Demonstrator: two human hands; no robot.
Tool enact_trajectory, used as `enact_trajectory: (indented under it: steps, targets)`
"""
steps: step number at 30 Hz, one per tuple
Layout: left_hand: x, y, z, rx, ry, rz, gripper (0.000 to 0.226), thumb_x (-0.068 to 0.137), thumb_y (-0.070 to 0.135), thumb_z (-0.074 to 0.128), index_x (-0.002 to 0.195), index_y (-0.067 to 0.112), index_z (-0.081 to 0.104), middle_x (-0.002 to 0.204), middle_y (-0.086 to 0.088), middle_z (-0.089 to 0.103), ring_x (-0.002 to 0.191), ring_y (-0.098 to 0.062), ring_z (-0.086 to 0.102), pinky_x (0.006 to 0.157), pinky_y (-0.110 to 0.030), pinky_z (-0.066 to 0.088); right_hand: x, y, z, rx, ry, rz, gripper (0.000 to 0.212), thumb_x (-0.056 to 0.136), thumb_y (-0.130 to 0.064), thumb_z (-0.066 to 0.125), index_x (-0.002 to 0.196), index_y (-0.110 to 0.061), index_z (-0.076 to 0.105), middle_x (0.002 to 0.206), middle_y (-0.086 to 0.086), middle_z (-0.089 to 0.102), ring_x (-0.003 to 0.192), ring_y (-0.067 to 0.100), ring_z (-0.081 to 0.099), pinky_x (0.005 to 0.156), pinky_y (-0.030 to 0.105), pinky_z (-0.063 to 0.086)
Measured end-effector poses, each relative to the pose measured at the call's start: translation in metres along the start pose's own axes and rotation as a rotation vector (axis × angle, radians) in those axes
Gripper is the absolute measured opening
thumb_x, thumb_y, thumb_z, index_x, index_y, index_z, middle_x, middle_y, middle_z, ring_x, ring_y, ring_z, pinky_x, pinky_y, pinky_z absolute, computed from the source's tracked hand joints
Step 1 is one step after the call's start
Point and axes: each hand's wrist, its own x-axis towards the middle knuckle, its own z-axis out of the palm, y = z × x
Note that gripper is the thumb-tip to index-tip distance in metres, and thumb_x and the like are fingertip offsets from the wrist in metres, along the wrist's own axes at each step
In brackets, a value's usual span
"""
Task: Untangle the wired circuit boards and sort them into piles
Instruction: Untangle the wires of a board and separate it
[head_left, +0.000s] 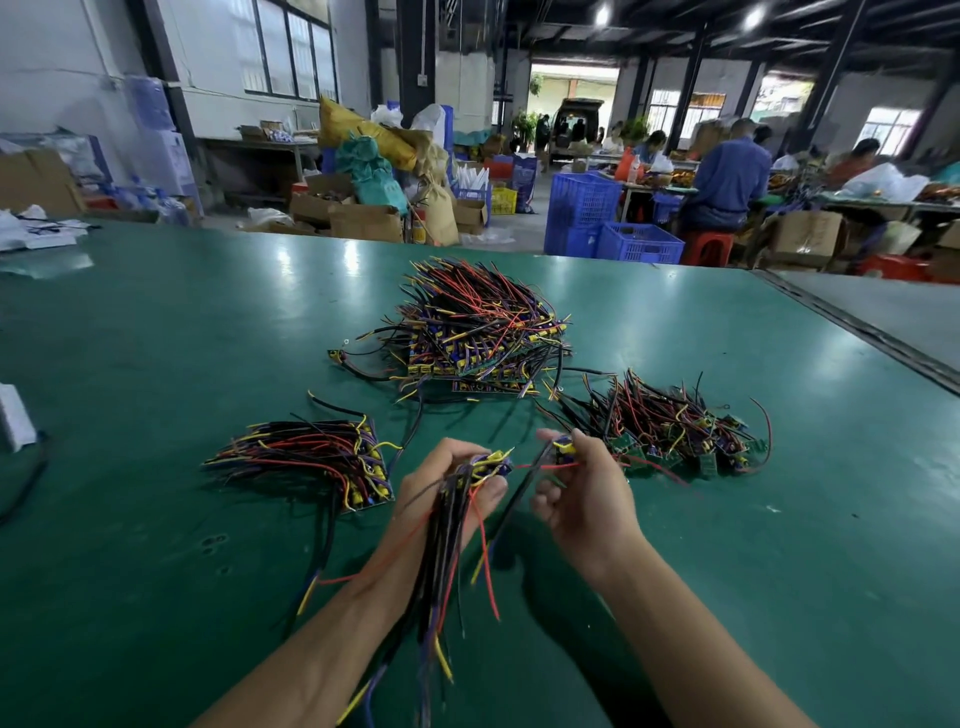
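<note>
My left hand (441, 488) grips a bundle of wired circuit boards (452, 551) above the green table (156, 338); their black, red and yellow wires hang down toward me. My right hand (582, 493) pinches a single wired board (563, 449) at its top, and that board's wires trail toward the left hand. A neat pile (322, 457) with aligned wires lies to the left. A large tangled heap (478, 327) sits in the middle further back. A smaller tangled heap (670, 426) with green boards lies just right of my right hand.
A seam in the table (857, 332) runs along the right side. White items (36, 234) lie at the far left corner, and a white object (15, 415) and dark cable sit at the left edge. Beyond the table are blue crates (587, 213), boxes and seated people.
</note>
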Motion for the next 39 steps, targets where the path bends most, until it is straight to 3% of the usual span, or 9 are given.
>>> enact_trajectory:
  steps: [4, 11, 18, 21, 26, 31, 34, 37, 39]
  targets:
    - [-0.013, -0.002, -0.006, -0.116, 0.122, 0.074, 0.034, 0.077, 0.043, 0.065, 0.091, 0.012, 0.058, 0.055, 0.006, 0.047, 0.042, -0.004, 0.036, 0.039, -0.015, 0.028, 0.006, -0.013, -0.008, 0.060, 0.044, -0.118, 0.019, 0.094, -0.009, 0.048, 0.096, -0.009, 0.067, 0.077, 0.006, 0.070, 0.043, 0.008, 0.047, 0.045, 0.019, 0.049]
    - [-0.007, 0.009, -0.009, -0.198, 0.259, 0.067, 0.024, 0.083, 0.027, 0.060, 0.082, 0.005, 0.052, 0.057, -0.009, 0.040, 0.041, -0.006, 0.033, 0.038, -0.014, 0.026, 0.007, -0.017, -0.017, -0.262, -0.158, -0.055, 0.046, 0.084, 0.017, 0.035, 0.114, -0.004, 0.063, 0.083, 0.008, 0.059, 0.056, 0.018, 0.056, 0.061, 0.029, 0.057]
    - [0.001, 0.006, -0.024, -0.163, 0.494, 0.123, 0.037, 0.088, 0.031, 0.057, 0.076, -0.001, 0.044, 0.059, -0.024, 0.034, 0.039, -0.013, 0.028, 0.038, -0.016, 0.023, 0.008, -0.012, -0.028, -1.552, -0.057, -0.426, 0.026, 0.093, -0.022, 0.058, 0.119, -0.018, 0.060, 0.093, 0.003, 0.066, 0.078, 0.022, 0.066, 0.080, 0.036, 0.054]
    - [0.000, 0.004, -0.025, -0.116, 0.478, 0.147, 0.034, 0.087, 0.037, 0.060, 0.073, 0.010, 0.046, 0.057, -0.022, 0.034, 0.038, -0.014, 0.029, 0.039, -0.017, 0.024, 0.008, -0.014, -0.031, -1.839, 0.026, -0.561, 0.030, 0.094, -0.037, 0.053, 0.119, -0.021, 0.061, 0.113, 0.000, 0.056, 0.107, 0.023, 0.056, 0.086, 0.034, 0.049]
    - [-0.001, 0.001, -0.019, -0.135, 0.399, 0.128, 0.033, 0.081, 0.044, 0.063, 0.081, 0.011, 0.055, 0.054, -0.009, 0.038, 0.038, -0.010, 0.031, 0.038, -0.017, 0.026, 0.010, -0.004, -0.034, -2.187, -0.057, -0.419, 0.040, 0.096, -0.031, 0.041, 0.132, -0.017, 0.047, 0.139, 0.006, 0.038, 0.129, 0.029, 0.030, 0.100, 0.046, 0.039]
    - [-0.006, 0.007, -0.017, -0.149, 0.347, 0.144, 0.022, 0.086, 0.027, 0.062, 0.078, 0.009, 0.053, 0.057, -0.013, 0.037, 0.039, -0.008, 0.033, 0.039, -0.017, 0.028, 0.011, -0.002, -0.034, -2.140, -0.153, -0.354, 0.064, 0.095, -0.036, 0.040, 0.153, -0.016, 0.019, 0.158, -0.002, 0.019, 0.145, 0.022, 0.003, 0.117, 0.056, 0.011]
    - [-0.006, 0.011, -0.014, -0.189, 0.283, 0.127, 0.020, 0.083, 0.021, 0.061, 0.087, 0.003, 0.055, 0.056, -0.002, 0.041, 0.039, -0.006, 0.031, 0.037, -0.016, 0.026, 0.005, -0.010, -0.029, -1.982, -0.027, -0.563, 0.062, 0.093, -0.038, 0.044, 0.151, -0.022, 0.031, 0.154, -0.001, 0.030, 0.144, 0.021, 0.015, 0.117, 0.048, 0.014]
    - [-0.008, 0.010, -0.011, -0.202, 0.198, 0.089, 0.024, 0.081, 0.020, 0.067, 0.091, 0.003, 0.053, 0.054, 0.006, 0.049, 0.038, -0.003, 0.036, 0.037, -0.014, 0.028, -0.002, -0.015, -0.021, -1.516, 0.226, -0.896, 0.030, 0.091, -0.021, 0.051, 0.116, -0.016, 0.068, 0.118, 0.001, 0.056, 0.116, 0.025, 0.049, 0.092, 0.036, 0.040]
    - [-0.007, 0.007, -0.010, -0.149, 0.164, 0.093, 0.030, 0.080, 0.019, 0.075, 0.090, 0.004, 0.051, 0.056, 0.010, 0.057, 0.041, 0.002, 0.043, 0.043, -0.010, 0.034, -0.006, -0.015, -0.017, -1.263, 0.336, -0.982, 0.013, 0.088, -0.014, 0.058, 0.092, -0.015, 0.071, 0.104, -0.004, 0.049, 0.103, 0.022, 0.053, 0.079, 0.030, 0.039]
